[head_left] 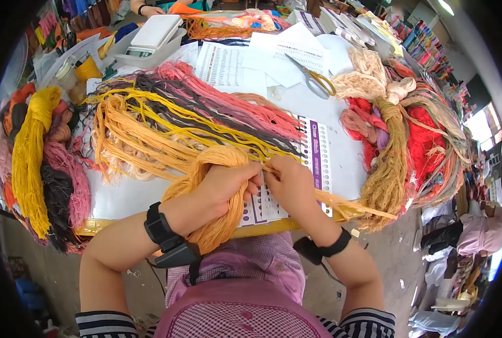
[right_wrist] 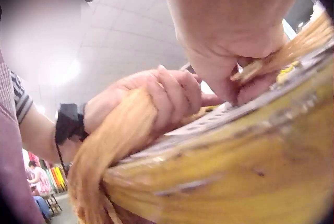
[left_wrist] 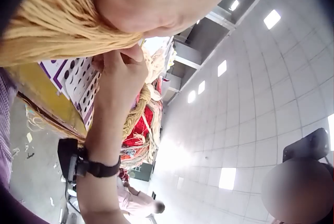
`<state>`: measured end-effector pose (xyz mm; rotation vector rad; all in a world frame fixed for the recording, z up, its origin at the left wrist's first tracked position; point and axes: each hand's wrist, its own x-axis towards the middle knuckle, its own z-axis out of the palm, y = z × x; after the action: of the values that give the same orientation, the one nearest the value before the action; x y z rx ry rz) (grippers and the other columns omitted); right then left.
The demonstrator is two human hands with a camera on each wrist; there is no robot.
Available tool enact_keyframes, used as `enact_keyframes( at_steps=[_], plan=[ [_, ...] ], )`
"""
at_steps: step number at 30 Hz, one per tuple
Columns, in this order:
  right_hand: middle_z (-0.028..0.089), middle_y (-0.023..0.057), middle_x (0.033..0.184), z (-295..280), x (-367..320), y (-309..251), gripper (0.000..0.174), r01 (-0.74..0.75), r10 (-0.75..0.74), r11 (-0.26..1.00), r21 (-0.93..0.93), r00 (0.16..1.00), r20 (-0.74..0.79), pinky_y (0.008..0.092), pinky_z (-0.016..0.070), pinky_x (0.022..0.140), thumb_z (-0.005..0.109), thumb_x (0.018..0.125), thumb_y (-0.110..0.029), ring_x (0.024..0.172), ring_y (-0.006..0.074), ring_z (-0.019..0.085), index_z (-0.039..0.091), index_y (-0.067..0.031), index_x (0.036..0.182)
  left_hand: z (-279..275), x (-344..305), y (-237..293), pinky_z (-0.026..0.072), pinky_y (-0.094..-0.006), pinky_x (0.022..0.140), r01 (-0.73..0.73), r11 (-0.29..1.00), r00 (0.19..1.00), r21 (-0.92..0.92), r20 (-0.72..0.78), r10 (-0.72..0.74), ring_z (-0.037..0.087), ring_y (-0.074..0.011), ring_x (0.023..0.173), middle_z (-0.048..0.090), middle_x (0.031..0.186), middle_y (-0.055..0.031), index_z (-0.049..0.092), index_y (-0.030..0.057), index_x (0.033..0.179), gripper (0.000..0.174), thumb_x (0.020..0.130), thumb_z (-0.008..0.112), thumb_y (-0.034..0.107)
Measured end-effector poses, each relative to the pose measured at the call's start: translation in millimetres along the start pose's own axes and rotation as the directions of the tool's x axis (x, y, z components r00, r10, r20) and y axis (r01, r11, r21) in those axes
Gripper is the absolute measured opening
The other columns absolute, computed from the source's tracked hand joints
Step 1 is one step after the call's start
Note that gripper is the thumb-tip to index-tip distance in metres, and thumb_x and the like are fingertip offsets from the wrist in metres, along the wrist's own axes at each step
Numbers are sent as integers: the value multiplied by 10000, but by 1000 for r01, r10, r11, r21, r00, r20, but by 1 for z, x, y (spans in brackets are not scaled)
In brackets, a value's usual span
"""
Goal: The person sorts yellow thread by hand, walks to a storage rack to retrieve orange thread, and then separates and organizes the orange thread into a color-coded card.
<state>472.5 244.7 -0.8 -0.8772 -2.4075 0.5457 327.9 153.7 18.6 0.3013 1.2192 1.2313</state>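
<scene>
My left hand grips a thick hank of light orange thread, which hangs over the table edge toward my lap. Right beside it, my right hand pinches a thin bundle of the same thread. A loose tail of it trails out to the right past the wrist. In the right wrist view the hank drapes from the curled left fingers. Under both hands lies a white and purple punched thread card, with dark, yellow and pink threads reaching its row of holes.
Scissors with yellow handles lie on papers behind the threads. Skeins heap at the left and right table ends. A white scale sits in a tray at the back left. Another person's hand shows across the table.
</scene>
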Motion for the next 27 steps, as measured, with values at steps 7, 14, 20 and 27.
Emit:
enact_keyframes(
  at_steps=[7,14,20,27],
  plan=[
    [629,-18,732,-29,0,2,175,-374,282,838,397,920,271,203,431,583,665,789,-120,663,26,522,668,-4,919,6,9,2,422,-206,491,-77,988,996,131,47,71,588,-103,627,645,822,-44,636,28,993,219,889,641,221],
    [630,-5,713,-26,2,3,206,-287,206,888,360,947,248,194,431,578,679,798,-109,646,27,534,640,1,967,9,21,3,439,-210,509,43,956,999,292,-5,-43,641,-121,696,659,869,-62,633,29,992,204,892,599,204],
    [673,78,744,-30,9,5,303,-498,343,722,481,861,377,237,489,596,692,754,-147,638,88,612,611,15,996,-22,14,21,467,-240,554,-93,959,993,268,-41,108,618,-113,667,666,825,-65,654,21,939,214,862,611,217],
    [672,34,761,-16,11,16,334,-398,275,837,377,900,339,222,477,610,723,790,-160,663,66,601,601,-13,1064,-42,17,28,428,-229,515,-31,994,997,109,79,22,595,-113,665,656,795,-63,645,37,953,231,835,633,235]
  ],
)
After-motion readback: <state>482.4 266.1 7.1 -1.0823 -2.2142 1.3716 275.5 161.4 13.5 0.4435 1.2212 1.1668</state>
